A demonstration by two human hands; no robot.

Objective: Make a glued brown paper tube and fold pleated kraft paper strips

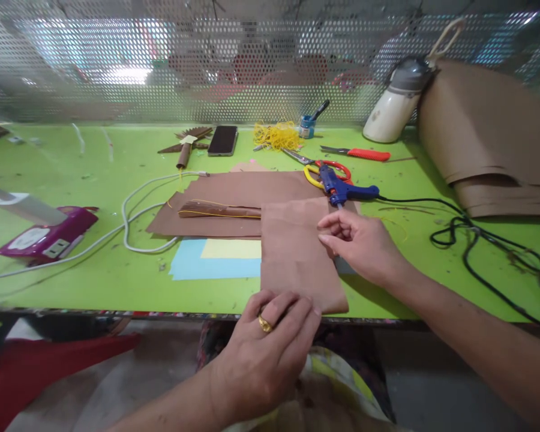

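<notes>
From my remote seat: brown paper pc (297, 252) is front & center, at the near edge of the green table (103, 291), lying partly over bigger brown sheets (247, 186) and lt-blue paper (189, 261). My L hand (270, 348), ring on one finger, has its fingers laid close tog. over the pc's near edge; thumb's hidden, so can't tell if it's pinching. My R hand (362, 240) is at the pc's R edge, fingers curled, thumb & fingertips nearly tog. over the paper; can't tell if they grip it. Blue glue gun (342, 189) sits just beyond R hand, over the scissors (299, 158), nozzle twd me. To the L of the pc, a narrow brown strip (225, 210) w/ yellow cord is on the sheets. Farther back: phone (222, 140), yellow strands (279, 138), red-handled cutter (369, 155). Far R: white bottle (384, 114) next to lg brown roll (490, 132).
</notes>
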